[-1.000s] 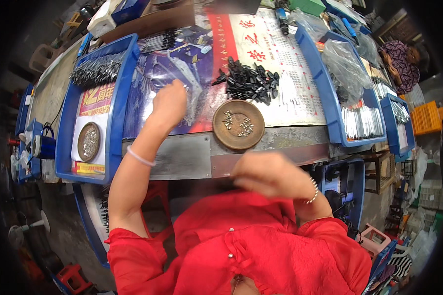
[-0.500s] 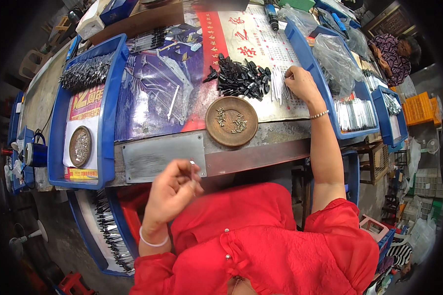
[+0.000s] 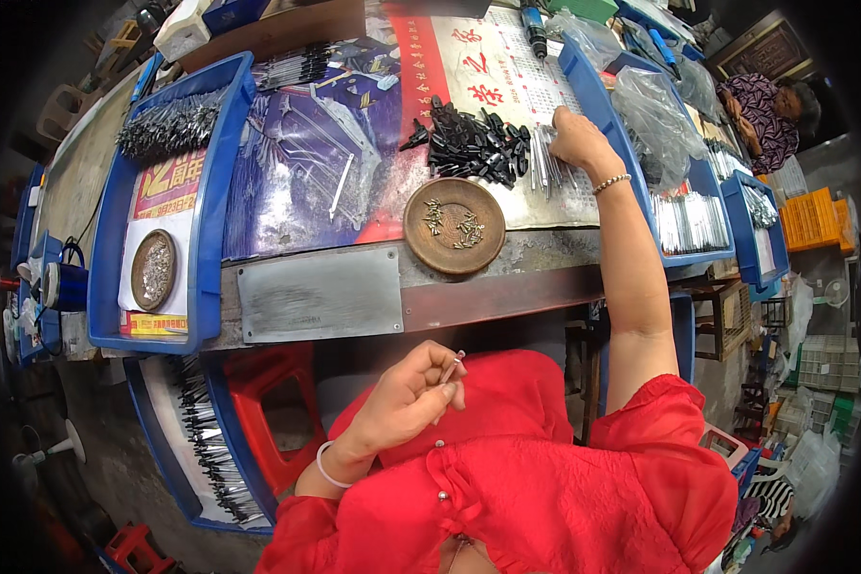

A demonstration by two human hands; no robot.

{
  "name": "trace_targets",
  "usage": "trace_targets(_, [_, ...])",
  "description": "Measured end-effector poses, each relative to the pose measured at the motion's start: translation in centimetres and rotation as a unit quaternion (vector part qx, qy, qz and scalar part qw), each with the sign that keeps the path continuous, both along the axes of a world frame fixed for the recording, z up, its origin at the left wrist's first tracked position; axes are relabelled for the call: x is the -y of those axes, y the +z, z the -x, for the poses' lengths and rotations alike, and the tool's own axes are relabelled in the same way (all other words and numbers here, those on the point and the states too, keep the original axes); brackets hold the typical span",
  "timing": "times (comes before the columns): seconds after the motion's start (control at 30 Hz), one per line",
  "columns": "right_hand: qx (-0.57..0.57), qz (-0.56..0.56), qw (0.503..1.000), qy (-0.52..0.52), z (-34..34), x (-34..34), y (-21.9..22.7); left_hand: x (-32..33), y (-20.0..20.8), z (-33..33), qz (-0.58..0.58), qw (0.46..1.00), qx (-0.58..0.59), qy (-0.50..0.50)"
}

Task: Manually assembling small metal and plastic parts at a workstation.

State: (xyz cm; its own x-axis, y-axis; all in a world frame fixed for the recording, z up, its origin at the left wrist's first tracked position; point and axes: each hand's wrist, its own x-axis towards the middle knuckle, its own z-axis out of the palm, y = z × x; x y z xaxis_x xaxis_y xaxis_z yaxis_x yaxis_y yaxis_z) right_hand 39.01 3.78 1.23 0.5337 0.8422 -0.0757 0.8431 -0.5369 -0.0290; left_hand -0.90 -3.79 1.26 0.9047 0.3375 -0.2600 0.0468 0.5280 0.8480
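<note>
Above my lap, my left hand [image 3: 413, 394] pinches a small thin silver metal piece [image 3: 452, 367] between thumb and fingers. My right hand [image 3: 582, 142] reaches across the table with bent fingers pressed together at the upper ends of several slim silver rods [image 3: 543, 163]; whatever is in its fingertips is hidden. Left of the rods lies a heap of small black plastic parts [image 3: 474, 143]. A round brown dish [image 3: 418, 251] at the table's near edge holds two little groups of tiny metal pieces.
At left stands a blue tray [image 3: 204, 258] with black-and-silver rods and a small dish [image 3: 153, 272]. Another blue tray [image 3: 646, 182] at right contains rods and plastic bags. A grey metal plate [image 3: 320, 297] covers part of the table edge. A person [image 3: 761, 120] sits far right.
My left hand has moved right and slightly down over my lap, still pinching the small silver piece. My right hand has shifted slightly farther away, at the tops of the rods.
</note>
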Motion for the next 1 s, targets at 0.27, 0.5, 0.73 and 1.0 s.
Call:
trace_targets(0.27, [0.140,-0.160,0.973,0.084,5.0,4.8,2.7,0.4,-0.1,-1.1,0.040,0.995,0.020,0.090])
trace_targets(0.5, [-0.001,-0.405,0.847,0.346,17.5,10.5,4.9,0.1,-0.5,-2.3,0.124,0.972,0.045,0.195])
trace_targets(0.73, [-0.177,-0.352,0.793,0.464,22.2,12.8,3.3,-0.9,-0.4,-1.8,0.135,0.963,0.028,0.233])
trace_targets(1.0, [-0.512,-0.309,0.539,0.593,25.3,12.8,8.9,-0.8,-1.9,0.3,0.002,0.966,0.010,0.260])
